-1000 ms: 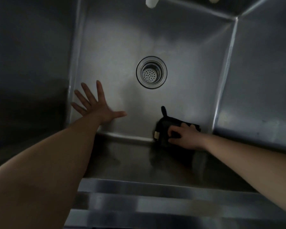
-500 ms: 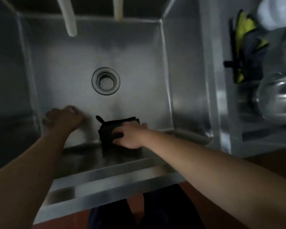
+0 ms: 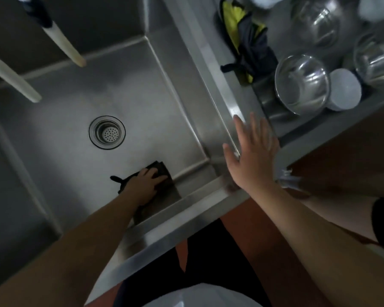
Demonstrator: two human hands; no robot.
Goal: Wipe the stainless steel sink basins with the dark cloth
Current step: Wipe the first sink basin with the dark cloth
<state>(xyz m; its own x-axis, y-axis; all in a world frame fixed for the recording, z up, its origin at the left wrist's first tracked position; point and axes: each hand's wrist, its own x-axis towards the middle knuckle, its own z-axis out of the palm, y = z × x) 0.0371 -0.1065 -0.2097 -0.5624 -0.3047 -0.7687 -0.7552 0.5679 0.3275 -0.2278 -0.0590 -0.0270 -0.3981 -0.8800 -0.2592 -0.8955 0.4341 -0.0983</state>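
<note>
A steel sink basin (image 3: 60, 151) fills the left half of the view, with a round drain (image 3: 107, 132) in its floor. The dark cloth (image 3: 164, 170) lies on the basin floor near the front right corner. My left hand (image 3: 145, 186) reaches down into the basin and presses flat on the cloth, fingers spread over it. My right hand (image 3: 251, 156) hovers open, fingers straight and spread, above the basin's right front rim corner (image 3: 222, 185), holding nothing.
Two pale faucet spouts (image 3: 64, 45) (image 3: 11, 80) hang over the basin's back. On the right drainboard lie a yellow-and-dark cloth (image 3: 244, 41), several steel bowls (image 3: 302, 85) and a white bowl (image 3: 344, 89). A divider wall (image 3: 20, 169) borders a second basin on the left.
The cloth passed from my right hand to my left hand. My right hand rose out of the basin to the right rim. The view swung to the right.
</note>
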